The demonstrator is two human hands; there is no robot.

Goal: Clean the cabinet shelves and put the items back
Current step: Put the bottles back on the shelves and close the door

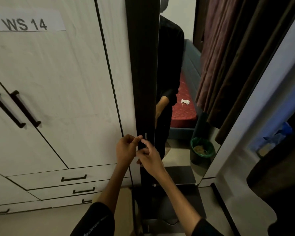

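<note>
Nearest, two dark sleeves reaching up from the bottom edge. Hands together at a slim metal handle [146,139] on a dark door [141,74]: left hand [126,149] with fingers curled, fingertips pinched just beside the handle; right hand [149,158] touching it, index finger laid along the handle. Whether either truly grips it, cannot tell. Left of the hands, a white cabinet [58,99] with black handles, drawers [71,178] lower down, and a paper label [26,23] reading "WS 14" well above. Right of the hands, a mirror [177,159] edge-on, reflecting a green bin [203,149], a red mattress [184,109] with a white scrap [185,101], and brown curtains [228,57] beyond.
</note>
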